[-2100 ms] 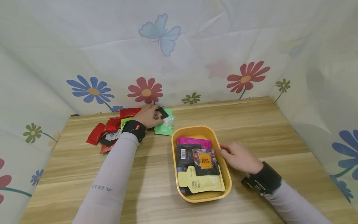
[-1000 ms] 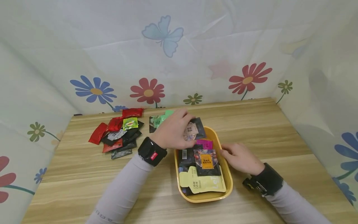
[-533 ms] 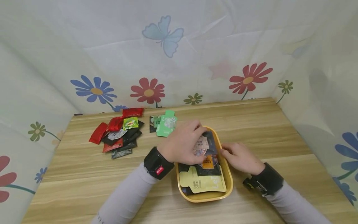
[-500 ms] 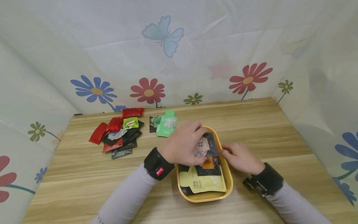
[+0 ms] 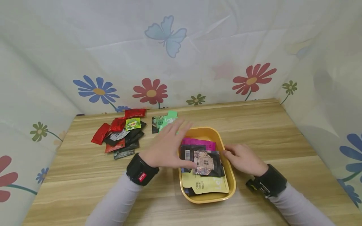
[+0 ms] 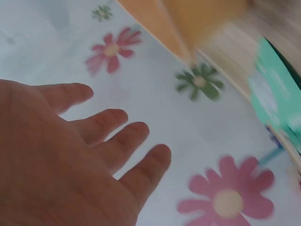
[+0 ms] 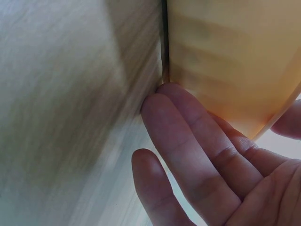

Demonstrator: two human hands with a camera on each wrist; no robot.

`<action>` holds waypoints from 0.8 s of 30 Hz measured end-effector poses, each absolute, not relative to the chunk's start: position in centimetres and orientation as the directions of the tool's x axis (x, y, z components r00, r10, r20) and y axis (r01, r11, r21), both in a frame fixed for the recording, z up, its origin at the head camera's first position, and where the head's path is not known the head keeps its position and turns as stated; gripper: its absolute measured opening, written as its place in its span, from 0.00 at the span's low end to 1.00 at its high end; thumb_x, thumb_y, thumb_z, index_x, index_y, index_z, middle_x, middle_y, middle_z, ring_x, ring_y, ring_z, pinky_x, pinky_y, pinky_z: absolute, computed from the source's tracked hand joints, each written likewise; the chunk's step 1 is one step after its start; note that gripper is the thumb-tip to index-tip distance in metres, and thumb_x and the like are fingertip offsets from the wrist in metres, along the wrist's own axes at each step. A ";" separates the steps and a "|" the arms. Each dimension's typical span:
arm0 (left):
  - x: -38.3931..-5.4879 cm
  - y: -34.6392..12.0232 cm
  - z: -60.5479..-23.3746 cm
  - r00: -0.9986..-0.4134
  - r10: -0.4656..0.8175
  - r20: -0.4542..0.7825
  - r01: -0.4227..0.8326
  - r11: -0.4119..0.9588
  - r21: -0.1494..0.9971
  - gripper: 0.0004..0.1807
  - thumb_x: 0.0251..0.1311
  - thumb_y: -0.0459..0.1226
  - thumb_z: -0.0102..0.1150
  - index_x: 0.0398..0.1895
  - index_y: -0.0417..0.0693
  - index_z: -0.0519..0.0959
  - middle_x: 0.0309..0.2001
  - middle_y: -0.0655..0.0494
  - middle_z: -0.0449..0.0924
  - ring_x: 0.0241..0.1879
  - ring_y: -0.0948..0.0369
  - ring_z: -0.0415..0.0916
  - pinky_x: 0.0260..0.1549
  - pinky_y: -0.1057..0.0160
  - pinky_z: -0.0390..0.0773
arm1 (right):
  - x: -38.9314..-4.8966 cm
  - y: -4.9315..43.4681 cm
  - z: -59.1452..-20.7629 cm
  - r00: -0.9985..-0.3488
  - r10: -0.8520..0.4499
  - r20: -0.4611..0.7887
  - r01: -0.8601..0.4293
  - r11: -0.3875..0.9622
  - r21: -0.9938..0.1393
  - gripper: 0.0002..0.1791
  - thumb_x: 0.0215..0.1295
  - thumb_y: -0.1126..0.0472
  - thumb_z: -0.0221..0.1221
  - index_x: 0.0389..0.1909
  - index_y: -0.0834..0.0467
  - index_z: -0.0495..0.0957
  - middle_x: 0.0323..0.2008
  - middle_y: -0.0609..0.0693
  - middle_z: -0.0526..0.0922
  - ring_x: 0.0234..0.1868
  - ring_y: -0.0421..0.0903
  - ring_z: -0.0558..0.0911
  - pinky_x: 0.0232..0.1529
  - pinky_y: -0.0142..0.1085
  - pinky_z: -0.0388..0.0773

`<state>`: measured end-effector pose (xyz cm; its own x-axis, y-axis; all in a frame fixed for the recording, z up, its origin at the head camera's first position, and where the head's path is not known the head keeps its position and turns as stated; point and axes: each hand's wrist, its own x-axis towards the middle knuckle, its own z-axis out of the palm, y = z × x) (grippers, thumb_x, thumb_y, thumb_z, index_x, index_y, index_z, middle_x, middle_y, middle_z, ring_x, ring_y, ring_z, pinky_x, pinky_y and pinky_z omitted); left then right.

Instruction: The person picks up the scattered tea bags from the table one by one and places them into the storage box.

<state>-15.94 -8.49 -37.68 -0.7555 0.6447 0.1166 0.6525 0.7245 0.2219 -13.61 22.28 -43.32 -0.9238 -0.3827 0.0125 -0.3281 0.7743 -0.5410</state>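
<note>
My left hand (image 5: 169,147), fingers spread and holding nothing, hovers over the left rim of the yellow basket (image 5: 207,198). In the left wrist view its fingers (image 6: 124,141) are extended and apart. Inside the basket, a black tea sachet (image 5: 208,163) with a pinkish label lies on top. Under and around it are a pale yellow LeTea sachet (image 5: 206,185), a dark sachet (image 5: 188,153) with a barcode and a magenta sachet (image 5: 206,144). My right hand (image 5: 246,159) rests against the basket's right side. The right wrist view shows its nearly straight fingers (image 7: 181,141) touching the outer wall.
On the wooden table (image 5: 268,125), a pile of red, black and green-yellow sachets (image 5: 120,133) lies at the left. A green LeTea sachet (image 5: 171,116), partly hidden by my left hand, overlaps a dark sachet (image 5: 155,125). A flowered curtain (image 5: 209,47) encloses the table.
My left hand has carried the pink-labelled black tea sachet from the table into the basket, let it go on top and drawn back leftward. My right hand stays at the basket's side.
</note>
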 end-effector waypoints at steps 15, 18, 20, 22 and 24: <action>-23.7 -22.5 -40.3 -0.991 0.041 0.129 0.072 0.966 0.248 0.62 0.54 0.73 0.47 0.79 0.36 0.50 0.75 0.28 0.46 0.69 0.29 0.53 0.62 0.31 0.58 | -13.7 22.4 -43.5 -0.923 -0.383 0.031 -0.337 0.768 -0.544 0.21 0.73 0.52 0.50 0.54 0.60 0.83 0.34 0.43 0.83 0.31 0.39 0.75 0.36 0.37 0.75; -24.8 -24.4 -40.7 -0.998 -0.021 0.053 -0.008 0.973 0.230 0.61 0.56 0.70 0.47 0.78 0.33 0.47 0.73 0.24 0.45 0.67 0.26 0.53 0.61 0.30 0.60 | -13.6 22.4 -43.5 -0.926 -0.376 0.036 -0.334 0.772 -0.540 0.21 0.73 0.51 0.51 0.53 0.59 0.84 0.34 0.43 0.83 0.31 0.39 0.76 0.37 0.38 0.75; -25.3 -25.4 -41.1 -0.999 -0.040 -0.001 -0.039 0.977 0.208 0.60 0.58 0.68 0.48 0.77 0.30 0.47 0.72 0.22 0.47 0.66 0.26 0.52 0.60 0.30 0.60 | -13.6 22.4 -43.5 -0.927 -0.373 0.033 -0.331 0.775 -0.537 0.21 0.72 0.51 0.51 0.53 0.59 0.84 0.34 0.43 0.83 0.31 0.39 0.75 0.37 0.38 0.75; -25.7 -26.1 -41.6 -0.997 -0.064 -0.043 -0.071 0.979 0.192 0.58 0.59 0.66 0.48 0.77 0.29 0.48 0.71 0.22 0.49 0.66 0.27 0.52 0.61 0.31 0.60 | -13.6 22.3 -43.5 -0.927 -0.373 0.030 -0.329 0.775 -0.539 0.20 0.72 0.51 0.51 0.53 0.58 0.84 0.33 0.43 0.82 0.31 0.39 0.75 0.36 0.38 0.75; -26.0 -26.6 -42.1 -0.994 -0.086 -0.072 -0.098 0.979 0.178 0.57 0.59 0.66 0.48 0.76 0.29 0.49 0.70 0.22 0.50 0.65 0.27 0.54 0.61 0.32 0.61 | -13.6 22.3 -43.4 -0.927 -0.373 0.030 -0.329 0.775 -0.540 0.20 0.72 0.52 0.51 0.53 0.58 0.84 0.33 0.42 0.82 0.31 0.39 0.75 0.36 0.38 0.75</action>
<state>-26.02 -26.60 -42.05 -0.9937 -0.0863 -0.0721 -0.0980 0.9791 0.1783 -13.57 22.26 -43.43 -0.9272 -0.3734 0.0299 -0.3294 0.7748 -0.5397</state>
